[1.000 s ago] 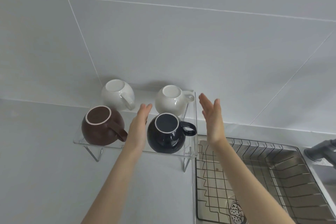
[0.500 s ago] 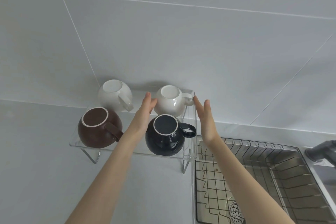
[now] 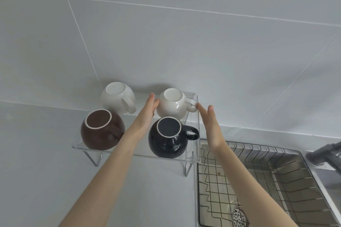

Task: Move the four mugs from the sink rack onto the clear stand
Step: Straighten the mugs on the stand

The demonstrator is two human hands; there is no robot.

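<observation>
Head view: four mugs sit upside down on the clear stand (image 3: 191,155), two white behind, a brown mug (image 3: 102,131) front left and a black mug (image 3: 168,138) front right. The right white mug (image 3: 172,106) stands near the stand's right edge, flanked by both flat, spread, empty hands: left hand (image 3: 147,114) touching its side, right hand (image 3: 210,125) by its handle. The sink rack (image 3: 258,180) holds no mugs. The left white mug (image 3: 117,97) stands apart.
</observation>
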